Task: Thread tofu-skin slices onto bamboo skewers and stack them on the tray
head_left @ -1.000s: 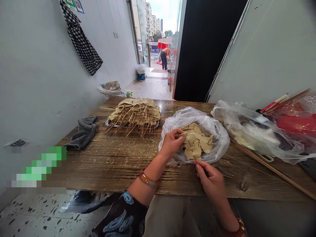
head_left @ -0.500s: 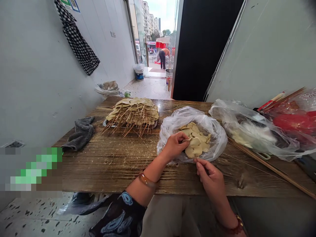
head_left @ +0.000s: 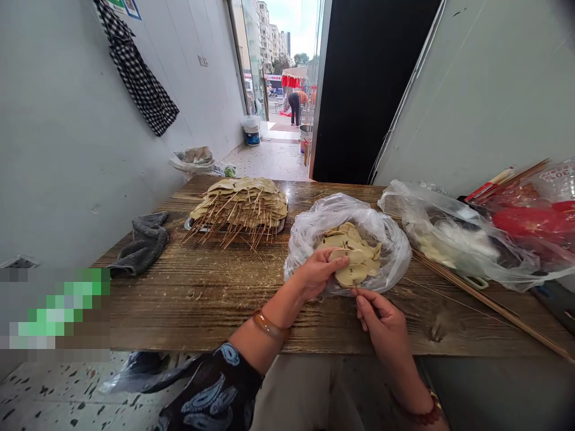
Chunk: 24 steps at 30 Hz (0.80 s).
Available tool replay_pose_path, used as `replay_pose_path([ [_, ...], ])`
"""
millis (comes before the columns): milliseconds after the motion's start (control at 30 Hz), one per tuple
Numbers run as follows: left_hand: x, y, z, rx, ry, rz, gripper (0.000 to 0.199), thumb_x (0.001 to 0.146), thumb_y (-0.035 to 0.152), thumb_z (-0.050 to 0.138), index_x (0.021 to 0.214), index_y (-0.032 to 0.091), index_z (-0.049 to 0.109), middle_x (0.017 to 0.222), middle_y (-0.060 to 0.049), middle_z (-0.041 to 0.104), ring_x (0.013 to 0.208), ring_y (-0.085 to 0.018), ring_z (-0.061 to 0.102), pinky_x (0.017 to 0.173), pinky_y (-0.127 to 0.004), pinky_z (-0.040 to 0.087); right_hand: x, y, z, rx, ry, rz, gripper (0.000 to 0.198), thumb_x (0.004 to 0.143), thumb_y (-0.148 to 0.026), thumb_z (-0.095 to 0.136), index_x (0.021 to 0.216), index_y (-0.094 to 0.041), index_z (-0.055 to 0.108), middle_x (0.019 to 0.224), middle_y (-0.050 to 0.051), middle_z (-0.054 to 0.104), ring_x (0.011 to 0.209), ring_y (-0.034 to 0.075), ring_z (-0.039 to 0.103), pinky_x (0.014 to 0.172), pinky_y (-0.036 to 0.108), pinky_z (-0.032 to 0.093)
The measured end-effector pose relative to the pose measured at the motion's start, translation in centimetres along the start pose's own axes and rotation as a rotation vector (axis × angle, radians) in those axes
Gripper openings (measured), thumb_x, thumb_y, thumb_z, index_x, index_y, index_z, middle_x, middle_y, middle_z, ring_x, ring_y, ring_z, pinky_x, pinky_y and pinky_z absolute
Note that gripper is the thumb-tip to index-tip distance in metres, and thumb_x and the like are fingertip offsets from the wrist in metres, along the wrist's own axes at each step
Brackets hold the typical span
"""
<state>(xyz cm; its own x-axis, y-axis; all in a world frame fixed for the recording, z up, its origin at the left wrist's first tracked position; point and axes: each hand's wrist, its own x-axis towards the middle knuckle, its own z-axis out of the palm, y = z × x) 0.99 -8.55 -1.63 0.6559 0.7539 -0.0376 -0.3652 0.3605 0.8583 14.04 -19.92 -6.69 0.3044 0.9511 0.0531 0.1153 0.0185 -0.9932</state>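
Over the clear plastic bag (head_left: 390,242), my left hand (head_left: 320,273) is closed on thin, round, pale yellow slices (head_left: 350,275), its thumb lying across them. A thin skewer (head_left: 357,287) runs into the nearest slice, and my right hand (head_left: 385,320) pinches its lower end between thumb and fingertips. More loose slices (head_left: 348,231) lie inside the open bag, beyond my left hand. The far tip of the skewer is hidden by the slices.
Skewered slices (head_left: 242,206) are heaped on a metal tray at the back left. A grey cloth (head_left: 142,242) lies left of them. Long bare skewers (head_left: 489,302) and another plastic bag (head_left: 453,233) are at right. Beyond the doorway, a person (head_left: 295,106) bends over.
My left hand has lowered from a raised pinch on a slice to lie against the slices, thumb on top. My right hand keeps its pinch on the skewer almost unmoved.
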Motion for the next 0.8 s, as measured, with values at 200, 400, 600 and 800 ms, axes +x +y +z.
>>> replay_pose_path([
  [200,0.1,0.7,-0.5,-0.115,0.124,0.101,0.038,0.061,0.037,0.081,0.088,0.013,0.068,0.08,-0.006,0.069,0.072,-0.014,0.063,0.071,-0.024,0.05,0.2,-0.1,0.2,-0.141,-0.039,-0.061,0.033,0.087,-0.042,0.056,0.1,-0.016,0.071,0.065,0.001,0.059,0.053,0.012,0.051,0.049,0.023,0.041],
  [400,0.1,0.8,-0.3,-0.111,0.104,0.114,0.038,0.064,0.038,0.079,0.089,0.012,0.067,0.079,-0.006,0.068,0.07,-0.013,0.062,0.068,-0.023,0.049,0.1,-0.6,0.4,-0.197,-0.019,-0.062,0.035,0.087,-0.043,0.054,0.1,-0.016,0.072,0.062,0.0,0.055,0.053,0.013,0.052,0.045,0.022,0.039],
  [600,0.0,0.3,0.2,-0.075,0.071,0.12,0.034,0.067,0.041,0.077,0.084,0.012,0.068,0.075,-0.004,0.066,0.064,-0.011,0.059,0.064,-0.022,0.048,-0.1,-0.6,0.3,-0.23,0.062,-0.114,0.033,0.085,-0.043,0.055,0.096,-0.017,0.074,0.055,-0.001,0.055,0.05,0.013,0.052,0.045,0.022,0.041],
  [800,0.1,-0.5,0.6,-0.04,0.034,0.093,0.039,0.065,0.046,0.077,0.084,0.013,0.068,0.075,-0.005,0.067,0.065,-0.012,0.059,0.067,-0.024,0.048,-0.1,-0.3,0.3,-0.189,0.104,-0.099,0.034,0.084,-0.045,0.057,0.093,-0.017,0.074,0.056,0.0,0.058,0.048,0.013,0.051,0.043,0.022,0.039],
])
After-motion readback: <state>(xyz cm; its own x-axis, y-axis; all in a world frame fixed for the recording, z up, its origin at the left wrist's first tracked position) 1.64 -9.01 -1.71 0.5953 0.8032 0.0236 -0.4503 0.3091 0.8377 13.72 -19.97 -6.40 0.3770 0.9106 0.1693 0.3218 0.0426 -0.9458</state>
